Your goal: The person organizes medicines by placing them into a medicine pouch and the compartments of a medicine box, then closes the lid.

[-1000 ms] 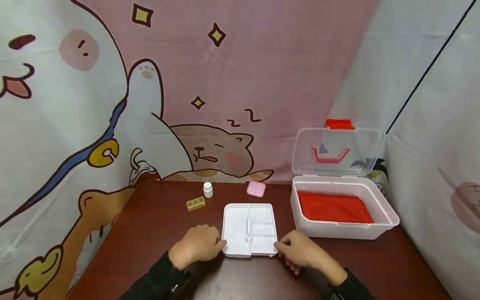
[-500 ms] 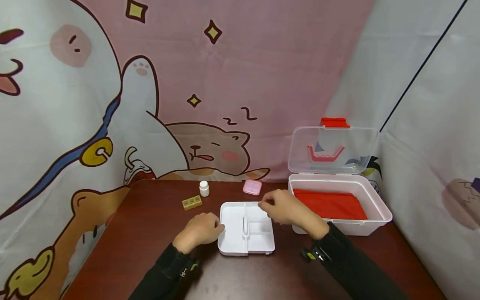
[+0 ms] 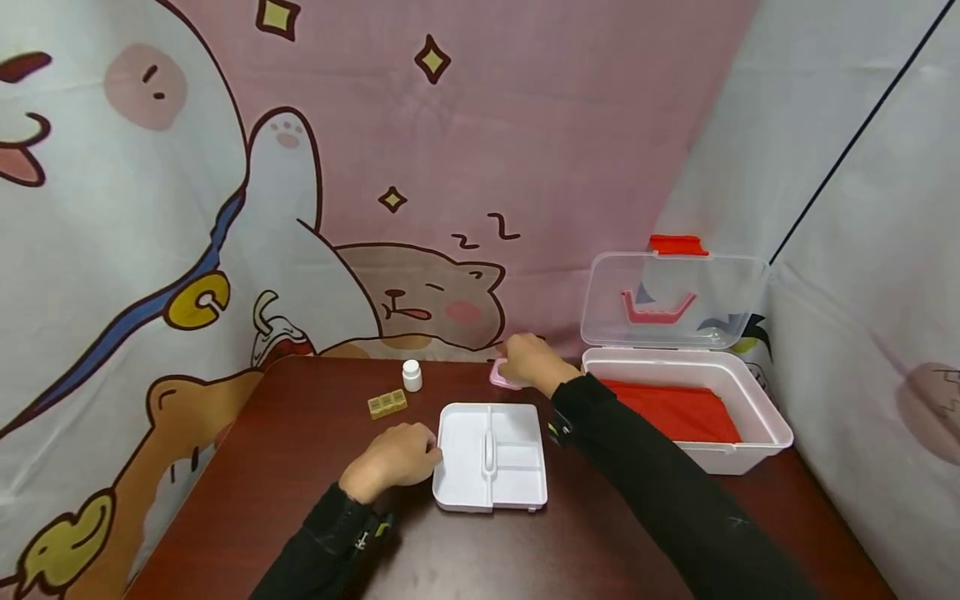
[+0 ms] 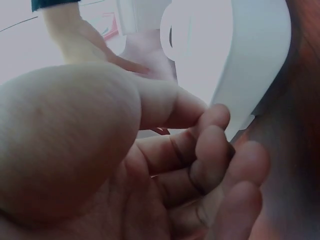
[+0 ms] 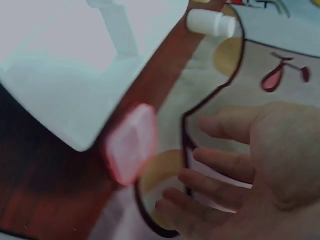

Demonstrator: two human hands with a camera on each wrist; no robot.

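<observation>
1. I read the step in hand as the reach for the small pink case (image 3: pixel 504 375), which lies on the table (image 3: pixel 300 467) just behind the white divided tray's (image 3: pixel 491 458) far right corner, near the backdrop.
2. My right hand (image 3: pixel 529 361) is stretched out past the tray and sits over the pink case. In the right wrist view its fingers (image 5: pixel 220 165) are spread and loosely extended, with the case (image 5: pixel 131 143) apart from the fingertips, so I judge nothing is gripped.
3. The next move, as I judge it, calls for lowering those fingers onto the case and pinching its edges, since it lies flat and low.
4. My left hand (image 3: pixel 390 458) rests on the table touching the tray's left edge. The left wrist view shows its fingers (image 4: pixel 215 150) curled together against the tray's rim (image 4: pixel 255 75), steadying rather than lifting.
5. Left of the pink case stand a small white bottle (image 3: pixel 412 376) and a yellow pill strip (image 3: pixel 387 403); right of the tray is the open storage box (image 3: pixel 686 400).
</observation>
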